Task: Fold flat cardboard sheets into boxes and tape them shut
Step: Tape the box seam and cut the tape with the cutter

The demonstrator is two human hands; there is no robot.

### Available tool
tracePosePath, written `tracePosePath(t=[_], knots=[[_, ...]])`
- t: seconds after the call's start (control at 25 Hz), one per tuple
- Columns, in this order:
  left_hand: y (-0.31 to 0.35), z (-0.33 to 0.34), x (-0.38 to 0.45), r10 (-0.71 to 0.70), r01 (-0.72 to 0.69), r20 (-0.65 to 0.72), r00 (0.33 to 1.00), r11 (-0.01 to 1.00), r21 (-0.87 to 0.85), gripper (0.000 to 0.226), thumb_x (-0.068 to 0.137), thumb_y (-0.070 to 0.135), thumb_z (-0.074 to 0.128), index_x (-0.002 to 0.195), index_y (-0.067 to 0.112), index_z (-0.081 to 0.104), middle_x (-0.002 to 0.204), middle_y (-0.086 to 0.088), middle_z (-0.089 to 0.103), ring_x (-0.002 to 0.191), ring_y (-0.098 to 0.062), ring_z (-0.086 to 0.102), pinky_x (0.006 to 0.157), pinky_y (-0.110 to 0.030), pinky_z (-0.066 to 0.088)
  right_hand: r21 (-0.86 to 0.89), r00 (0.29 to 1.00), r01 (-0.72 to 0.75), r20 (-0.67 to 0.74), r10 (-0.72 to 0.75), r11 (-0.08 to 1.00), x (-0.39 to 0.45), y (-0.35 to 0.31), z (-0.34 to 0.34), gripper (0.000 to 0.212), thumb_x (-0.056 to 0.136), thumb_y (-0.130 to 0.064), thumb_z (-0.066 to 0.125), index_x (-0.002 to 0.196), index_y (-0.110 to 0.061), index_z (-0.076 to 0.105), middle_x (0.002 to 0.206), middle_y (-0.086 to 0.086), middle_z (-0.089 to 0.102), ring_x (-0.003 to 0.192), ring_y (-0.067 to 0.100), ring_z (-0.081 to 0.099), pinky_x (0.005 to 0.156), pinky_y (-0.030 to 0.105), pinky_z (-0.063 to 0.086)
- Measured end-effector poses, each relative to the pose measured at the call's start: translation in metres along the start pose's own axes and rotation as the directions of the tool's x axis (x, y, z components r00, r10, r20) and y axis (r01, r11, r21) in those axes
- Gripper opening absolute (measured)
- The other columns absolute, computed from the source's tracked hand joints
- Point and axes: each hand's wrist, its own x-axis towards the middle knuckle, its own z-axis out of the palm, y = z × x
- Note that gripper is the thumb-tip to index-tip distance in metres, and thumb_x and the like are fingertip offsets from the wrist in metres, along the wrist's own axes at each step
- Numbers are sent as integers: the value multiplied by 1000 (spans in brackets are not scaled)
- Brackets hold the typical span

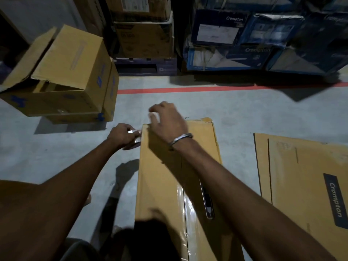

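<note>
Long folded box [169, 185] lies on the floor [235, 110], near seam glossy with clear tape; a cutter [207, 202] rests on top. Left hand [122, 135] grips the tape roll [134, 141] beside the far-left corner; right hand [167, 121] hovers there, fingers loosely spread, apparently holding nothing. Cardboard judged light, stiff; hold by edges.

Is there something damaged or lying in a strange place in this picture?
Yes. A knife lies loose on the taped box, and the blue boxes stacked behind look crushed and torn.
</note>
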Motion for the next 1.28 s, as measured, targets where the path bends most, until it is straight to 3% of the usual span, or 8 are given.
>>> tracePosePath(t=[0.08,0.16,0.4,0.64,0.8,1.04,1.16,1.28], knots=[[-6,-1,2,39,-39,2,999,999,31,26,93,28,73,83,5,74,86,-17,75,90,-37,70,77,-43,54,-86,977,27,214,-8,996,4,-28,26,35,106,-33,43,127,-15,65,126,9,63,118,28,54,95,43,47],[-8,-1,3,55,-56,19,998,997,56,26,95,25,69,85,2,72,89,-19,74,92,-39,69,78,-45,53,-181,958,24,287,29,983,3,-33,40,44,108,-40,35,128,-14,64,125,11,63,118,30,55,98,45,45],[-10,2,3,3,-3,-2,1000,999,40,41,93,52,72,86,12,76,93,-14,76,94,-35,68,84,-46,57,-319,978,26,204,42,947,-17,38,6,48,108,-46,29,118,-16,64,113,9,67,106,28,58,95,44,43],[-7,3,-2,-24,24,-18,1000,999,27,46,90,61,70,82,16,74,92,-12,75,95,-36,67,86,-47,57,-357,971,-100,167,169,929,-37,122,-40,49,108,-53,32,131,-21,59,126,3,61,120,22,52,103,44,38],[-6,0,-3,-62,62,-1,998,998,21,47,91,61,69,80,15,72,93,-13,74,95,-36,66,85,-46,57,-171,946,-243,176,272,955,-35,126,-32,49,106,-56,38,136,-20,55,131,5,52,123,23,44,94,40,44],[-11,-3,-7,-70,72,31,997,994,-81,48,93,52,71,84,5,74,90,-17,73,91,-35,66,80,-44,53,-264,938,-272,144,316,926,-38,122,-24,46,108,-55,26,135,-27,51,132,4,49,121,26,45,96,45,43],[-11,-10,-9,-70,74,42,997,990,-120,47,93,51,71,89,5,75,91,-16,72,91,-34,66,83,-47,56,-201,900,-326,233,368,924,-35,120,-32,53,107,-59,28,149,-30,43,149,7,40,134,32,41,104,47,40],[-12,-17,-12,-54,61,56,997,989,-131,47,95,52,69,91,5,74,93,-16,71,92,-34,66,83,-48,55,-221,895,-377,161,415,899,-47,109,-48,60,103,-65,38,155,-34,37,159,6,32,146,29,29,113,54,31]])
